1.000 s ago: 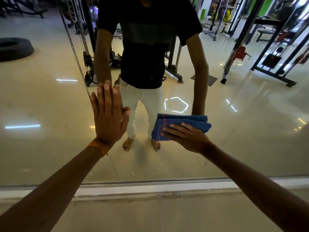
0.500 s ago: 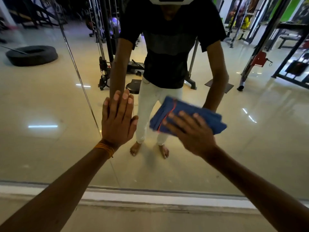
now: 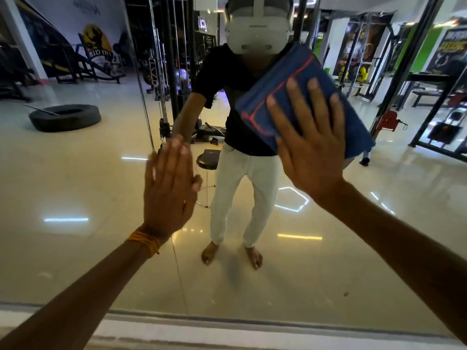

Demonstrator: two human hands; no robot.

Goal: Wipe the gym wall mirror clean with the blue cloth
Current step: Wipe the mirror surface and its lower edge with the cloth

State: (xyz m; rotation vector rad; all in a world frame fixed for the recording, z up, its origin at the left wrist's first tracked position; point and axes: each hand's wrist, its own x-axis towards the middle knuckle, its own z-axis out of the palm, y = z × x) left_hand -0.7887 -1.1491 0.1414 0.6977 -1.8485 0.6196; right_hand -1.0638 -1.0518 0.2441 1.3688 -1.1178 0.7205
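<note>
The wall mirror [image 3: 75, 248] fills the view and reflects the gym floor and a person in a black shirt and white trousers. My right hand [image 3: 310, 145] lies flat, fingers spread, pressing the folded blue cloth [image 3: 285, 97] with its red stitched line against the glass at upper right. My left hand [image 3: 169, 193], with an orange thread band at the wrist, rests flat and open on the mirror at centre left, beside a vertical seam in the glass.
The mirror's lower edge meets a pale ledge [image 3: 227, 332] along the bottom. Reflected in the glass are a black tyre [image 3: 64, 117] on the floor at left, a cable machine behind the person, a small stool [image 3: 208, 160], and racks at right.
My right hand has slid the cloth up and to the right across the glass, turning it more upright. The view has tilted upward. My left hand stays flat on the mirror.
</note>
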